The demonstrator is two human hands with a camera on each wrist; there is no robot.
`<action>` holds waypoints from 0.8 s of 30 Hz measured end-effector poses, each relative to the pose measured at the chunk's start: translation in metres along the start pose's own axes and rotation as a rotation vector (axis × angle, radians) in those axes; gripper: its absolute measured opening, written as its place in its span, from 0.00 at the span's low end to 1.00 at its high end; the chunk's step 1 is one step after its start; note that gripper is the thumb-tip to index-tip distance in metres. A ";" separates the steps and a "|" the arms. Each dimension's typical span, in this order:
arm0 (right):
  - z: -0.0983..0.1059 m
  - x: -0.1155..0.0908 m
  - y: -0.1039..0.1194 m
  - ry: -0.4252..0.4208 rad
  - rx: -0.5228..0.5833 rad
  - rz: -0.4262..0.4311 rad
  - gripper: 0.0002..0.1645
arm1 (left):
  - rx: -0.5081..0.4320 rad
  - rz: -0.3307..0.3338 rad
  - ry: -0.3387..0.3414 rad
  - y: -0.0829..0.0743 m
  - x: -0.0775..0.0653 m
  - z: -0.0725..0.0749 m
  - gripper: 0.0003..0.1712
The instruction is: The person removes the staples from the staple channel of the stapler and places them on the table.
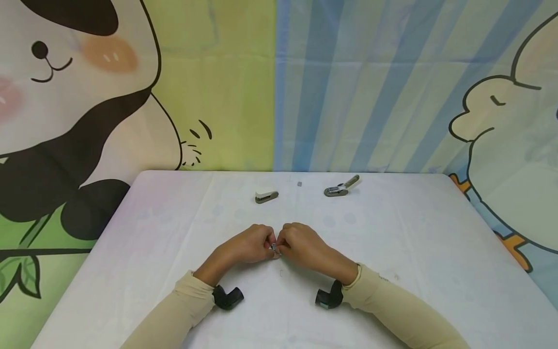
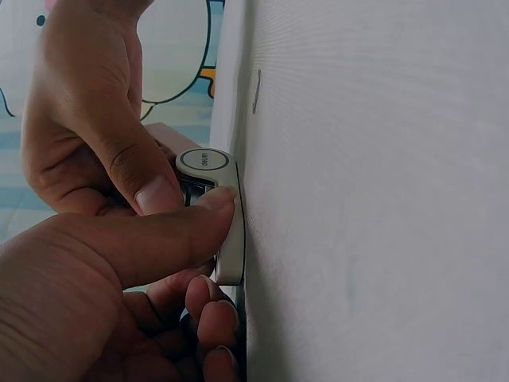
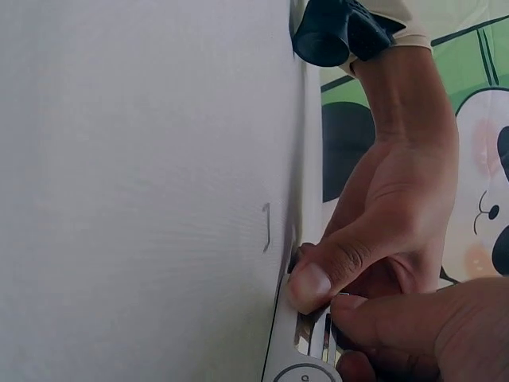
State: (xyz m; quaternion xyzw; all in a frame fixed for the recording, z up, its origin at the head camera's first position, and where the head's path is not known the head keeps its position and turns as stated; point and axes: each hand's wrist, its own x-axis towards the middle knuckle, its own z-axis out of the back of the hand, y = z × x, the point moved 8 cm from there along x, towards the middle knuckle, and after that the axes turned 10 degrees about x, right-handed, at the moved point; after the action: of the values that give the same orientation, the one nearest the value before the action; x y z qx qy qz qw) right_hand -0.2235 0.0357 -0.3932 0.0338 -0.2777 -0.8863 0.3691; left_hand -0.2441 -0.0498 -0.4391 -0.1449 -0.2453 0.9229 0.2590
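Low over the table, both hands meet at a small white stapler (image 2: 231, 251) with a round logo on one end and metal parts (image 3: 318, 334) along its opened side. My left hand (image 1: 249, 244) grips the body, its thumb laid across the side in the left wrist view. Fingertips of my right hand (image 1: 303, 245) pinch at the metal part, right against the left thumb. From the head view only a small silver bit shows between the fingers. Curled fingers hide much of the stapler. One loose staple (image 3: 267, 228) lies on the cloth close by.
Beyond the hands stands a closed stapler (image 1: 266, 197) with a white top and grey base. Further right, another grey stapler (image 1: 337, 189) has its top raised. A small grey piece (image 1: 299, 183) lies between them on the white-covered table (image 1: 392, 232). Printed cloth hangs behind.
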 end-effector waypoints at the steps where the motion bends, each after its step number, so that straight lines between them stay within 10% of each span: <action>1: 0.001 0.000 0.001 0.000 0.003 0.005 0.02 | 0.003 -0.003 -0.001 0.000 0.000 0.000 0.11; 24: 0.009 -0.001 0.001 0.049 0.085 0.103 0.11 | -0.037 0.023 0.023 0.001 0.000 -0.001 0.11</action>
State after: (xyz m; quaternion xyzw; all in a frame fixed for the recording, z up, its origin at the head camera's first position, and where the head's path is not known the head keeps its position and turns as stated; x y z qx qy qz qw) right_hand -0.2242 0.0398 -0.3851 0.0568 -0.3073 -0.8523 0.4194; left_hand -0.2441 -0.0497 -0.4403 -0.1633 -0.2575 0.9194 0.2483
